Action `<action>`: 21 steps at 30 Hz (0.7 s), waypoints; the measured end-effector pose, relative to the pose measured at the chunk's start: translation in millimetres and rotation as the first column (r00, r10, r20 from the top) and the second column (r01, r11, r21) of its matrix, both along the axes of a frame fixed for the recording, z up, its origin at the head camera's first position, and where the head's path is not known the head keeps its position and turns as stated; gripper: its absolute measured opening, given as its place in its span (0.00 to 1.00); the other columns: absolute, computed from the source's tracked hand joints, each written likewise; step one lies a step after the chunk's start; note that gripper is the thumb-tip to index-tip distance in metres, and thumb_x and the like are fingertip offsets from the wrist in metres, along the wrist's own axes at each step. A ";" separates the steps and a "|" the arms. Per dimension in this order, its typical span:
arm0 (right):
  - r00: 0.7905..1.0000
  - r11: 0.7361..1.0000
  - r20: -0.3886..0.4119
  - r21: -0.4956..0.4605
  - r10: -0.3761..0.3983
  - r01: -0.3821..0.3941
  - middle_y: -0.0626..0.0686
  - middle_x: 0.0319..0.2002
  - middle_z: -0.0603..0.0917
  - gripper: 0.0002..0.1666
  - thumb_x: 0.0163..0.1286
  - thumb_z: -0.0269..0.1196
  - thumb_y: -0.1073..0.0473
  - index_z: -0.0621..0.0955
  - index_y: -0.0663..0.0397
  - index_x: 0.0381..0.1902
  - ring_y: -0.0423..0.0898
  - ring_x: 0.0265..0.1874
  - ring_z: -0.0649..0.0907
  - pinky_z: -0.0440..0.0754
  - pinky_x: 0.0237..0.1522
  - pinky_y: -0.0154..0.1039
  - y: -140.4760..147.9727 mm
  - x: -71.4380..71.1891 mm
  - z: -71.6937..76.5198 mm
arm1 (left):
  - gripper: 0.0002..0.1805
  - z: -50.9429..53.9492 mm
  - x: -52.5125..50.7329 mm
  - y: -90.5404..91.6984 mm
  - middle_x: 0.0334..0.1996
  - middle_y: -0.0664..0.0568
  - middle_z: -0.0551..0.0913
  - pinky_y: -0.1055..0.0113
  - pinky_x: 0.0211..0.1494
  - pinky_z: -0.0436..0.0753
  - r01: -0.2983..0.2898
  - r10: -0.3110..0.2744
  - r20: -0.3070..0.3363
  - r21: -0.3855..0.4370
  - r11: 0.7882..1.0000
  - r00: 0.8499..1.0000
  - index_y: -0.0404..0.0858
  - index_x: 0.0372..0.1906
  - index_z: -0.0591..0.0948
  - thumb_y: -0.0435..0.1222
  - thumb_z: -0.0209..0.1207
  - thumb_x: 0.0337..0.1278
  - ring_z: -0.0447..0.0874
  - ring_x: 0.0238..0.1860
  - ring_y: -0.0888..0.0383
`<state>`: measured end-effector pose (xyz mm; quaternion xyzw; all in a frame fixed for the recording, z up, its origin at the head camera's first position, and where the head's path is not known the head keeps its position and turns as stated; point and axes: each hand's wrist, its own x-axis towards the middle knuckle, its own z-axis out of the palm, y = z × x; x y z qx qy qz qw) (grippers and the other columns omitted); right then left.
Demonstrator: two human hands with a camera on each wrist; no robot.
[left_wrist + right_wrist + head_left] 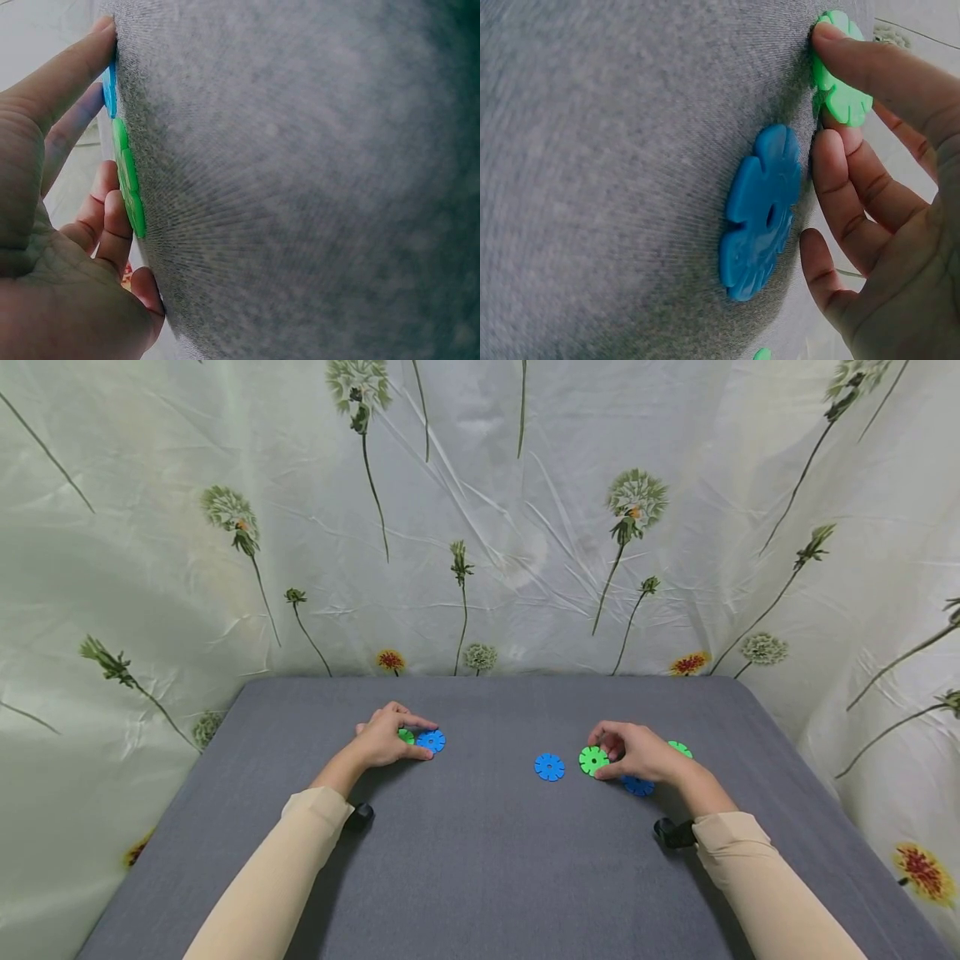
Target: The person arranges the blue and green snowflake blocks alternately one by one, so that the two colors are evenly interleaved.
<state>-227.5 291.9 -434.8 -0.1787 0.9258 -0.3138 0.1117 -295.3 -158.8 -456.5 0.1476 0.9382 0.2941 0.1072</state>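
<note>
At the left of the head view, my left hand (386,739) has thumb and index finger at opposite edges of a blue notched disc (431,742), which lies flat on the table. A green notched disc (127,180) lies beneath that palm, beside the curled other fingers. My right hand (637,752) pinches a second green notched disc (594,762) between thumb and fingers; it looks tilted, its edge at the tabletop in the right wrist view (844,97). Under this hand lies another blue notched disc (761,217), partly hidden from the head view.
One more blue disc (549,767) lies left of the right hand. Behind that hand a further green disc (680,749) shows partly. The grey cloth-covered table (480,860) ends at a flower-printed curtain (525,527). Dark wrist cameras sit below both wrists.
</note>
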 end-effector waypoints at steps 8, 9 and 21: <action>1.000 1.000 0.023 -0.018 0.007 -0.006 0.49 0.33 0.81 0.26 0.63 0.80 0.59 0.83 0.53 0.56 0.40 0.31 0.77 0.76 0.39 0.35 3.5 -1.5 -4.0 | 0.26 -0.7 -0.3 0.4 0.64 0.44 0.75 0.36 0.59 0.58 -0.004 0.004 0.007 -0.006 1.000 1.000 0.59 0.60 0.91 0.51 0.80 0.54 0.68 0.66 0.41; 1.000 1.000 0.029 -0.021 0.003 -0.002 0.49 0.33 0.81 0.26 0.63 0.80 0.59 0.83 0.53 0.57 0.40 0.32 0.78 0.76 0.39 0.35 4.1 -1.9 -4.4 | 0.26 -0.6 -0.3 0.5 0.64 0.44 0.75 0.36 0.59 0.58 -0.005 0.005 0.007 -0.006 1.000 1.000 0.59 0.60 0.91 0.51 0.80 0.54 0.68 0.66 0.41; 0.996 0.998 0.095 -0.056 0.006 -0.001 0.52 0.38 0.80 0.30 0.62 0.80 0.62 0.84 0.58 0.61 0.44 0.35 0.77 0.77 0.41 0.34 5.9 -1.7 -2.4 | 0.26 -0.4 -0.9 0.3 0.63 0.44 0.76 0.36 0.58 0.59 -0.001 0.001 0.008 -0.002 1.000 1.000 0.59 0.60 0.91 0.51 0.81 0.53 0.68 0.66 0.41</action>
